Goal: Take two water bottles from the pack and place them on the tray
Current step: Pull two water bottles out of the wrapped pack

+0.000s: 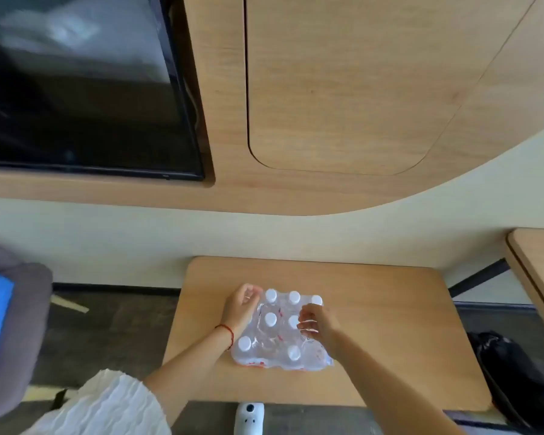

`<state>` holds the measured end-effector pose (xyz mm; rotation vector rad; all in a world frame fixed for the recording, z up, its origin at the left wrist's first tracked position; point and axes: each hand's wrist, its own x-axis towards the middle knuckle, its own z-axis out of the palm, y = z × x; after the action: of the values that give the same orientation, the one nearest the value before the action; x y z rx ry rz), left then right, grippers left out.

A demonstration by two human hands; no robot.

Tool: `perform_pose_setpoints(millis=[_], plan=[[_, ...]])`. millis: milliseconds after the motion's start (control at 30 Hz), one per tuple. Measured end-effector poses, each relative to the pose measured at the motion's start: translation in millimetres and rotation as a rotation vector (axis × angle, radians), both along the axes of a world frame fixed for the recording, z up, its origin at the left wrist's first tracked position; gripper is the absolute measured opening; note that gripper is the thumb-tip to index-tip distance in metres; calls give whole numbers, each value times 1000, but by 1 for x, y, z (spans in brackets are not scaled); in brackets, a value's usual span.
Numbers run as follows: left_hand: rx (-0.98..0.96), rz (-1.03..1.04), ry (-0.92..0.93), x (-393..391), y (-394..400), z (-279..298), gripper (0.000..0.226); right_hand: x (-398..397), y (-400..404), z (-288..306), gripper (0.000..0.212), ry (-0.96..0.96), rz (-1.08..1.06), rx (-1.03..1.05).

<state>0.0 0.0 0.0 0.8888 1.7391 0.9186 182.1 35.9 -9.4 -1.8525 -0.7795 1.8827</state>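
Note:
A shrink-wrapped pack of water bottles [277, 337] with white caps stands on a small wooden table [390, 324], near its middle. My left hand [241, 306] rests against the pack's far left corner, fingers curled on the plastic wrap. My right hand [316, 324] is on the pack's right side, its fingers pinching the clear wrap by a bottle cap. Whether a bottle is gripped under the wrap is hard to tell. No tray is in view.
A dark screen [85, 89] hangs on the wood-panelled wall behind. A grey chair with a blue item [10, 309] stands at left, a black bag [522, 372] on the floor at right, another tabletop [540, 262] far right, a white device [248, 419] at the bottom edge.

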Motion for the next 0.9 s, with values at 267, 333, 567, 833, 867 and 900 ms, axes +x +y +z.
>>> perform_pose_setpoints(millis=[267,333,567,833,867,900], plan=[[-47,-505,458,-16,-9,-78,50,-6,-6,-65,11,-488,268,251],[-15,-641,605,-14,-10,-94,68,-5,-3,-74,18,-559,428,372],[-63,-870,868,-11,-11,-138,101,-9,8,-98,44,-652,832,425],[-9,-840,865,-13,-14,-151,103,-30,23,-112,42,-950,1025,486],[20,-824,895,-12,-15,-149,106,-29,23,-114,43,-966,1021,498],[53,-812,921,-12,-15,-147,108,-27,23,-116,41,-965,1010,515]])
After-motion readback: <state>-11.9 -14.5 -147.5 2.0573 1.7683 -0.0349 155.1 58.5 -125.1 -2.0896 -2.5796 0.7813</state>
